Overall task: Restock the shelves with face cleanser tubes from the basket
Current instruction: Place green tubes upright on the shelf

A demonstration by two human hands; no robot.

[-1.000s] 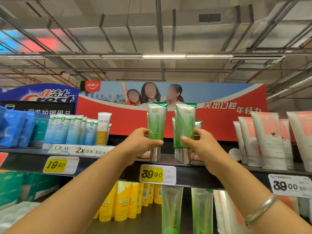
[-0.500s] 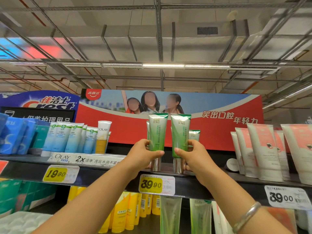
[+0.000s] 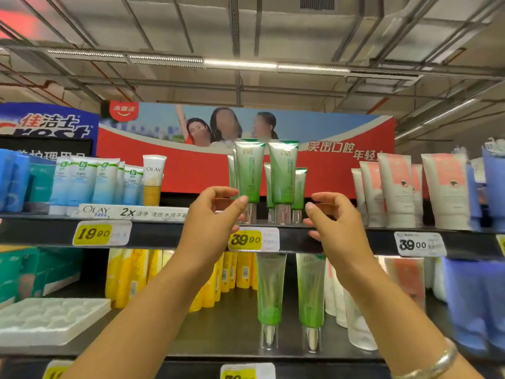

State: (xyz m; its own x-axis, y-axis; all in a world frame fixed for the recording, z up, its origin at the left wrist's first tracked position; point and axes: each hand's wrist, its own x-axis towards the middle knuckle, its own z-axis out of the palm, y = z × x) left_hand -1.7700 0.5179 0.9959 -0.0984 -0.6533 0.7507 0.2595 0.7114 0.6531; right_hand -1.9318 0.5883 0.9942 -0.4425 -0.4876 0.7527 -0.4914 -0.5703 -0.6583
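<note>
Green face cleanser tubes stand cap-down on the top shelf point(image 3: 169, 236), close to its front edge. The left front tube point(image 3: 249, 170) and the right front tube point(image 3: 282, 173) stand upright side by side with a thin gap between them. More green tubes stand behind them.

The left hand point(image 3: 210, 222) is just left of the left front tube. Its fingers point(image 3: 218, 191) are curled and spread apart, with nothing in them. The thumb tip looks very near the tube's bottom end, but I cannot tell if it touches. The right hand point(image 3: 336, 228) is just right of the tubes, with open air between it and them. Its fingers point(image 3: 325, 196) are also apart and empty. A silver bangle point(image 3: 434, 363) sits on that wrist.

A yellow price tag point(image 3: 252, 239) reading 39.90 hangs on the shelf's front edge right under the tubes.

To the left there is bare shelf between the green tubes and an Olay tube point(image 3: 153, 179). To the right there is a gap before the pink and white tubes point(image 3: 396, 192). On the lower shelf point(image 3: 232, 332), two more green tubes point(image 3: 270, 299) stand near the front edge with bare shelf on their left.
</note>
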